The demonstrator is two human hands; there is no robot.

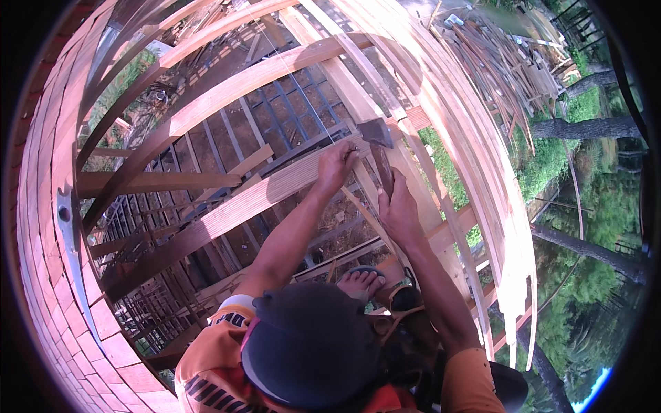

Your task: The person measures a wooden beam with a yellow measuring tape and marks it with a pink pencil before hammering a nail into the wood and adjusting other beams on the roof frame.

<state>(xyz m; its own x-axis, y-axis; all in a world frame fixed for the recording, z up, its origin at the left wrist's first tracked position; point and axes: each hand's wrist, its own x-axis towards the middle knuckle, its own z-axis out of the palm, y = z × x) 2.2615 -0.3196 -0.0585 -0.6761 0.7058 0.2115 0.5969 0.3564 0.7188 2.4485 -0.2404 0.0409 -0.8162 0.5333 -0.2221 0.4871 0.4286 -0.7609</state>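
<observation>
My right hand (401,210) is wrapped round the wooden handle of a hatchet (376,133). Its dark metal head is raised just to the right of my left hand (337,165). The fingers of my left hand are pinched together at the upper end of a grooved wooden beam (255,196). Whatever lies between them is too small to make out. A thin string (301,91) runs down toward that hand from the far side. Pale timber boards cross just beyond the hatchet head.
Curved wooden rafters (237,82) arch across the left. A long pointed metal tool (69,224) lies on the roof tiles (124,344) there. Long pale battens (482,199) bend along the right. Through the open framing, ground shows far below. My sandalled foot (361,283) rests near the timbers.
</observation>
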